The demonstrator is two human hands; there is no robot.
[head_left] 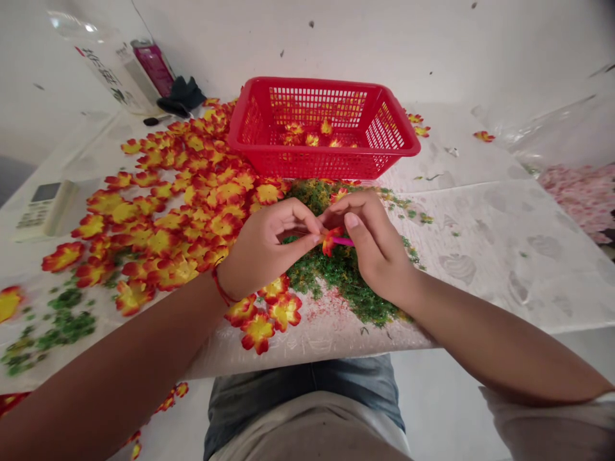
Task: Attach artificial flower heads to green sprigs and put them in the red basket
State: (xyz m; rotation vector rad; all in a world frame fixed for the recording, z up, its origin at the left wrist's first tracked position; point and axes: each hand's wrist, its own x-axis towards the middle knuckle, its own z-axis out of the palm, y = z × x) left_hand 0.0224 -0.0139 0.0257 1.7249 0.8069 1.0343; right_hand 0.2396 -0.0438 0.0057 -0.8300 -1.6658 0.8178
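Observation:
Between my two hands is a small red-orange artificial flower [328, 243] with a thin pink stick [343, 241] against it. My left hand [276, 240] pinches the flower's left side between thumb and forefinger. My right hand [377, 246] is closed around the pink stick, its far end hidden in the fingers. Beneath both hands lies a heap of small green plastic bits [353, 288]. Several loose yellow-and-red flowers [259, 330] rest on the table just below my left wrist.
A large pile of yellow-and-red flowers [163, 240] covers the left of the table. Behind my hands stands a red plastic basket [327, 163] holding several flowers. A remote control [44, 208], a bottle [108, 64] and a can [152, 67] are at left; pink flowers [583, 198] lie far right.

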